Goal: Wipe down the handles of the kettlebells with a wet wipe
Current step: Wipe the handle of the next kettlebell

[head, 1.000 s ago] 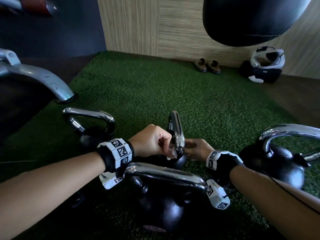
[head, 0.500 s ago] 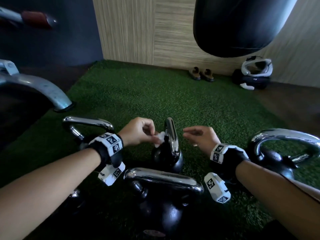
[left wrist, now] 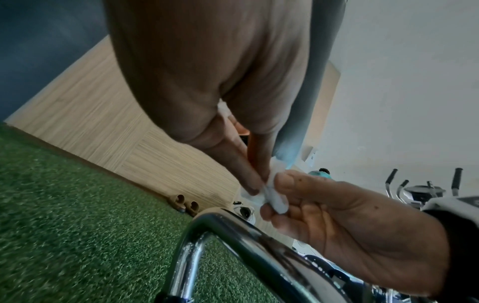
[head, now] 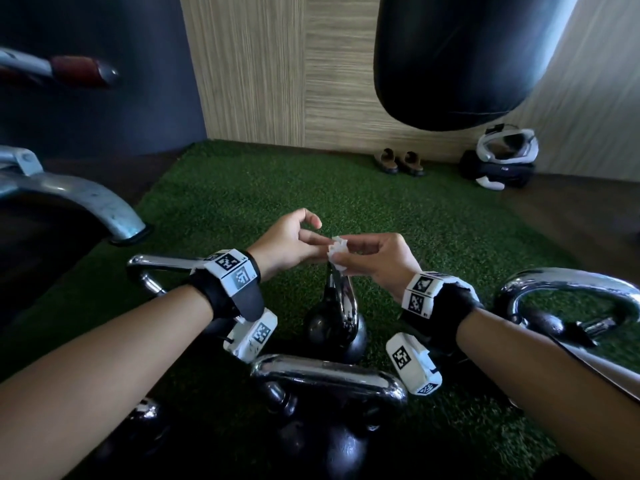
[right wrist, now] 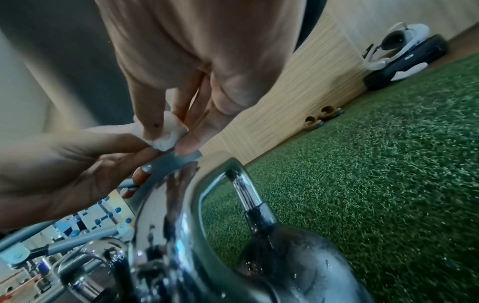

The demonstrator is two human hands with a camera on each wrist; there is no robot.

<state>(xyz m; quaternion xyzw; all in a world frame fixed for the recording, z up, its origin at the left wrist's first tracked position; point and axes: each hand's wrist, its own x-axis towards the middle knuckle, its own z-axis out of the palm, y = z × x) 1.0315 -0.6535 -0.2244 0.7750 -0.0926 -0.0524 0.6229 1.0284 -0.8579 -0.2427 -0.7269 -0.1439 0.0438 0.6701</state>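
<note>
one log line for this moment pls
phase: regrip | wet wipe: pinched between left hand and right hand | above kettlebell handle, no contact

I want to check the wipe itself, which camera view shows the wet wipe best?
The right wrist view: the wet wipe sits bunched, pinched between the fingertips of both hands, close up. The left wrist view shows it partly hidden by fingers. The head view shows only a small white wad above the kettlebell handle.

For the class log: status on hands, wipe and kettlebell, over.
Left hand and right hand both pinch the crumpled wet wipe. Wipe held above the middle kettlebell's handle, off the chrome. Nothing in the way.
</note>
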